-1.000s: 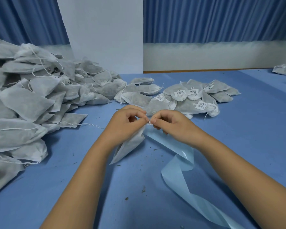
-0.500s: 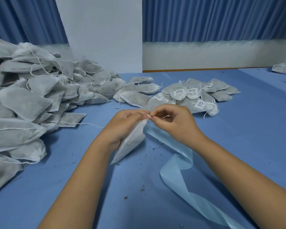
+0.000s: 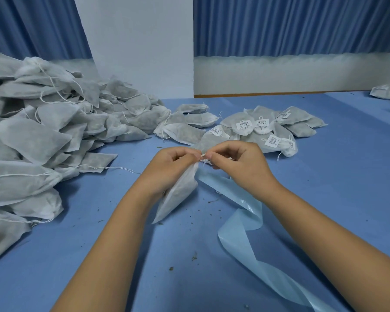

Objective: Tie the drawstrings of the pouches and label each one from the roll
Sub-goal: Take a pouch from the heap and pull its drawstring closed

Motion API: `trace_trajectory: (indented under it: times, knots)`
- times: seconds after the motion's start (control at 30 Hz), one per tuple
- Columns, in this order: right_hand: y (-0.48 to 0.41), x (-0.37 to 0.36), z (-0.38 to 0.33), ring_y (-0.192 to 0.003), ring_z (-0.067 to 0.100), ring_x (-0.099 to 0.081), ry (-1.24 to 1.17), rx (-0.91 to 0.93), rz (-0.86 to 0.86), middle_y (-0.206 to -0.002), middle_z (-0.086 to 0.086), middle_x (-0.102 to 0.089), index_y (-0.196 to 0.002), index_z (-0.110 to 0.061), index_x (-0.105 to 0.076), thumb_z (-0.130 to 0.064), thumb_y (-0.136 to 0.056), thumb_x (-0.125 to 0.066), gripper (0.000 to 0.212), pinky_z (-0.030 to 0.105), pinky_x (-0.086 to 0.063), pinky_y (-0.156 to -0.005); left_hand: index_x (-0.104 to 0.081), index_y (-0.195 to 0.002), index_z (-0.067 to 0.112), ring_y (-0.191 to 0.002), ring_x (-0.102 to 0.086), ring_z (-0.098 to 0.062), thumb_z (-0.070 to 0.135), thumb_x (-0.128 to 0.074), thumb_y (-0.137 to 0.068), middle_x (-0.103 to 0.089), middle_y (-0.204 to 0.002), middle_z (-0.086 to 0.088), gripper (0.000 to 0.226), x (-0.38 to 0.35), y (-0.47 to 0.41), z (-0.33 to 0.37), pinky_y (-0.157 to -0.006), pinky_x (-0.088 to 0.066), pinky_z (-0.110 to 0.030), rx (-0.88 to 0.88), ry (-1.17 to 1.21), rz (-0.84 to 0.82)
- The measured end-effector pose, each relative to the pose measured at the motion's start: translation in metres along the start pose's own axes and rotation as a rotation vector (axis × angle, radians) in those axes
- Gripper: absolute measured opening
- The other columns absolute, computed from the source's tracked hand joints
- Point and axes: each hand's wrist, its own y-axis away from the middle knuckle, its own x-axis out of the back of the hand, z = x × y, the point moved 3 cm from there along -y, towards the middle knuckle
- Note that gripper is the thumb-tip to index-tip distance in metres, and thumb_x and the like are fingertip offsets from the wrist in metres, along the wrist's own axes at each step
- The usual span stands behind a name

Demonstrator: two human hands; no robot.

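Two hands meet over the middle of a blue surface (image 3: 347, 176), working the mouth of a single white pouch (image 3: 178, 194). The left hand (image 3: 171, 167) grips the gathered neck, and the pouch hangs down and toward the near edge beneath it. The right hand (image 3: 241, 165) pinches the thin white drawstring (image 3: 203, 155) just beside the left fingertips. Both hands are closed tight on their work, and the fingers hide the knot, so it cannot be told whether it is finished. No label shows on this pouch.

Toward the far edge, right of centre, lies a small cluster of labelled pouches (image 3: 268, 127), several showing white barcode stickers. These appear to be the finished ones. A few more pouches (image 3: 189, 122) lie just left of that cluster with no sticker in sight. Along the left edge a large heap of pouches (image 3: 43, 140) spreads from the near corner to the far one, loose strings trailing and no stickers visible. That heap looks like the bulk of the job, and it far outweighs the finished cluster.

A strip of pale blue backing paper (image 3: 239, 242) curls from under the right hand to the near right corner, with no labels visible on it. Dark crumbs (image 3: 194, 256) dot the surface near the hands.
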Motion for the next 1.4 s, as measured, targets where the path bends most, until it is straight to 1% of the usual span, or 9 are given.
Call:
trace_trajectory:
  times: [0.1, 0.23, 0.47, 0.73, 0.83, 1.03, 1.17, 1.23, 1.4]
  knots:
    - [-0.002, 0.001, 0.002, -0.068, 0.011, -0.064, -0.021, -0.006, 0.006, -0.072, -0.005, -0.071, -0.081, -0.009, -0.072, -0.004, -0.087, -0.068, 0.009, 0.026, -0.056, -0.071, -0.076, -0.086, 0.027, -0.074, -0.061, 0.004, 0.029, -0.069, -0.089, -0.072, -0.085, 0.014, 0.007, -0.002, 0.002, -0.001, -0.067, -0.044, -0.008, -0.031, -0.04, -0.039]
    - [-0.002, 0.0, 0.002, -0.068, 0.011, -0.067, -0.054, 0.004, -0.014, -0.073, 0.0, -0.072, -0.081, -0.007, -0.071, -0.001, -0.087, -0.066, 0.009, 0.021, -0.054, -0.069, -0.073, -0.098, 0.016, -0.1, -0.069, -0.007, 0.024, -0.077, -0.083, -0.077, -0.101, 0.002, 0.017, -0.012, 0.005, 0.0, -0.088, -0.05, -0.014, -0.082, -0.021, -0.185]
    - [-0.006, 0.006, 0.004, -0.067, 0.007, -0.062, -0.185, -0.134, 0.09, -0.07, -0.005, -0.07, -0.078, -0.013, -0.068, -0.006, -0.09, -0.063, 0.015, 0.018, -0.052, -0.067, -0.075, -0.082, 0.014, -0.056, -0.051, 0.007, 0.022, -0.066, -0.094, -0.076, -0.08, 0.008, 0.016, -0.011, 0.006, 0.004, -0.056, -0.035, -0.005, -0.152, -0.1, -0.13]
    - [-0.008, 0.008, 0.006, -0.066, 0.009, -0.056, -0.27, -0.293, 0.13, -0.073, 0.0, -0.063, -0.078, -0.01, -0.064, -0.011, -0.095, -0.057, 0.018, 0.019, -0.05, -0.061, -0.077, -0.08, 0.026, -0.077, -0.058, -0.002, 0.024, -0.063, -0.095, -0.072, -0.071, 0.009, 0.02, -0.012, 0.008, 0.007, -0.075, -0.042, -0.016, -0.17, -0.126, -0.1]
    - [-0.008, 0.007, 0.006, -0.066, 0.007, -0.055, -0.265, -0.313, 0.109, -0.075, 0.001, -0.058, -0.079, -0.009, -0.062, -0.012, -0.097, -0.053, 0.02, 0.017, -0.05, -0.059, -0.078, -0.078, 0.027, -0.072, -0.053, -0.004, 0.027, -0.065, -0.094, -0.069, -0.066, 0.01, 0.021, -0.012, 0.008, 0.008, -0.065, -0.038, -0.013, -0.173, -0.183, -0.105]
    - [-0.009, 0.009, 0.005, -0.063, 0.008, -0.054, -0.296, -0.322, 0.118, -0.076, 0.003, -0.056, -0.08, -0.009, -0.061, -0.013, -0.099, -0.052, 0.021, 0.018, -0.051, -0.06, -0.077, -0.081, 0.029, -0.053, -0.04, -0.001, 0.03, -0.062, -0.096, -0.063, -0.062, 0.013, 0.021, -0.012, 0.007, 0.01, -0.052, -0.031, -0.011, -0.194, -0.207, -0.093]
    - [-0.01, 0.013, 0.004, -0.069, 0.007, -0.057, -0.327, -0.291, 0.156, -0.079, 0.001, -0.059, -0.083, -0.01, -0.064, -0.013, -0.098, -0.053, 0.018, 0.018, -0.052, -0.062, -0.079, -0.089, 0.032, -0.079, -0.061, 0.004, 0.037, -0.049, -0.1, -0.072, -0.083, 0.019, 0.033, -0.005, 0.01, 0.01, -0.075, -0.044, -0.011, -0.057, -0.188, -0.129]
    - [-0.011, 0.014, 0.003, -0.069, 0.006, -0.058, -0.343, -0.261, 0.158, -0.077, -0.002, -0.061, -0.081, -0.013, -0.064, -0.013, -0.098, -0.054, 0.02, 0.018, -0.052, -0.063, -0.079, -0.09, 0.026, -0.078, -0.061, 0.011, 0.027, -0.044, -0.098, -0.072, -0.088, 0.021, 0.036, -0.002, 0.01, 0.011, -0.067, -0.042, -0.003, -0.036, -0.185, -0.131]
    - [-0.01, 0.014, -0.002, -0.067, 0.003, -0.06, -0.286, -0.157, 0.149, -0.071, -0.01, -0.066, -0.083, -0.015, -0.066, -0.012, -0.098, -0.054, 0.019, 0.018, -0.052, -0.066, -0.07, -0.075, 0.021, -0.062, -0.052, 0.001, 0.025, -0.068, -0.089, -0.063, -0.072, 0.012, 0.015, 0.005, 0.008, 0.008, -0.057, -0.039, -0.007, -0.091, -0.144, 0.009]
